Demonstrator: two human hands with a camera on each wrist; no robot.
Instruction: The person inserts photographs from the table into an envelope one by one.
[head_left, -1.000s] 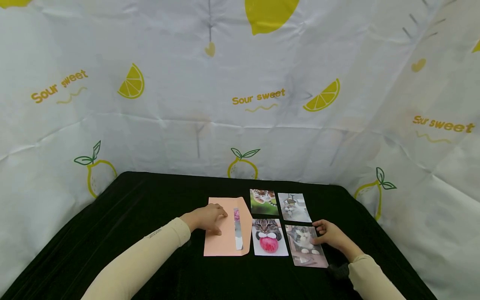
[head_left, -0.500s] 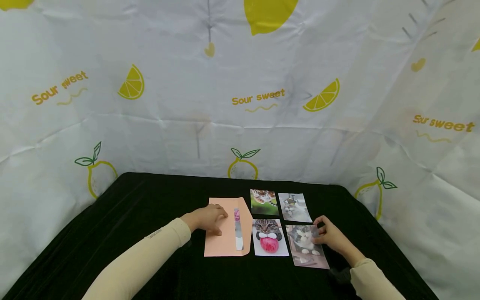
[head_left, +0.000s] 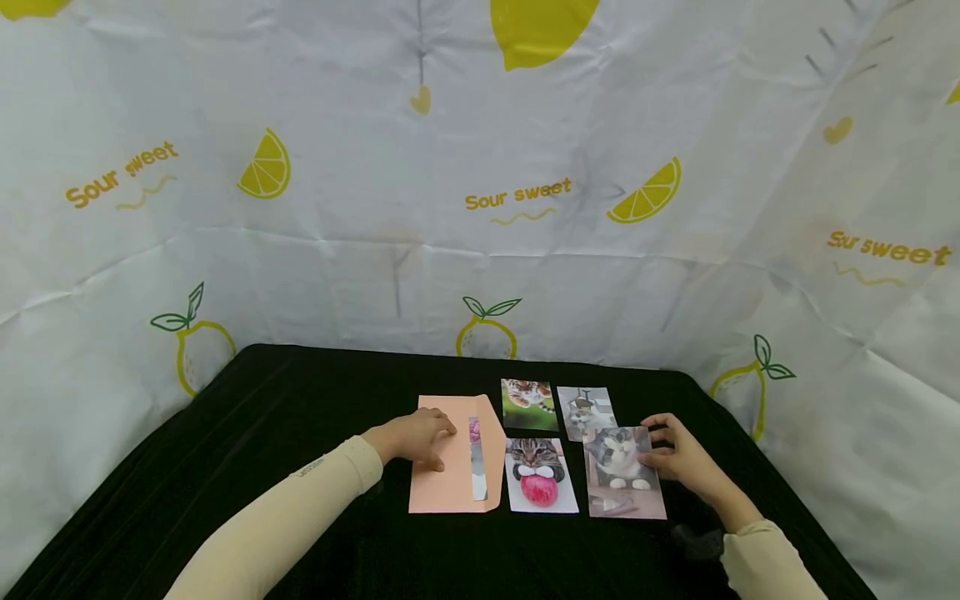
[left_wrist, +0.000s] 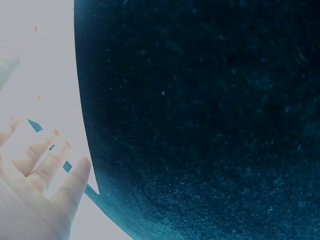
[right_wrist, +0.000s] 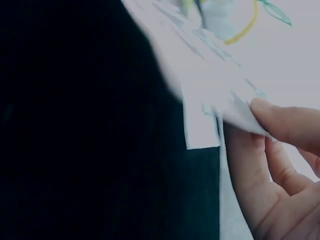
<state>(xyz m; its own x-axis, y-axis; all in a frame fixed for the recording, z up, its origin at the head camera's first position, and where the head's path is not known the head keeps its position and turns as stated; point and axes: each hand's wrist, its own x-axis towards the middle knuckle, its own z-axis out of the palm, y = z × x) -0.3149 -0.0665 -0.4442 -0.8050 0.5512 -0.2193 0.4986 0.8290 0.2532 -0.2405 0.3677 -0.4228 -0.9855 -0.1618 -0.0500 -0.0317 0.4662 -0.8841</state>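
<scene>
My right hand (head_left: 686, 457) pinches the right edge of a photo card of a grey-and-white cat (head_left: 622, 492), thumb on its face. The right wrist view shows the thumb and fingers on either side of the card's edge (right_wrist: 242, 117). The raised card overlaps the lower part of another cat photo (head_left: 583, 408) behind it. My left hand (head_left: 412, 435) rests on a peach-pink envelope (head_left: 442, 496), fingers spread and loosely bent. On the envelope's right part shows a narrow strip (head_left: 477, 479) of pink and grey print. In the left wrist view my left hand (left_wrist: 42, 195) appears washed out.
A photo of a tiger (head_left: 528, 408) and one of a tabby cat with a pink ball (head_left: 538, 487) lie right of the envelope. A black cloth (head_left: 337, 533) covers the table. Behind it hangs a white curtain (head_left: 337, 192) with lemon prints.
My right hand has lifted the grey-and-white cat photo off the cloth and brought it up and slightly right, over the photo behind. The left hand and envelope have stayed in place.
</scene>
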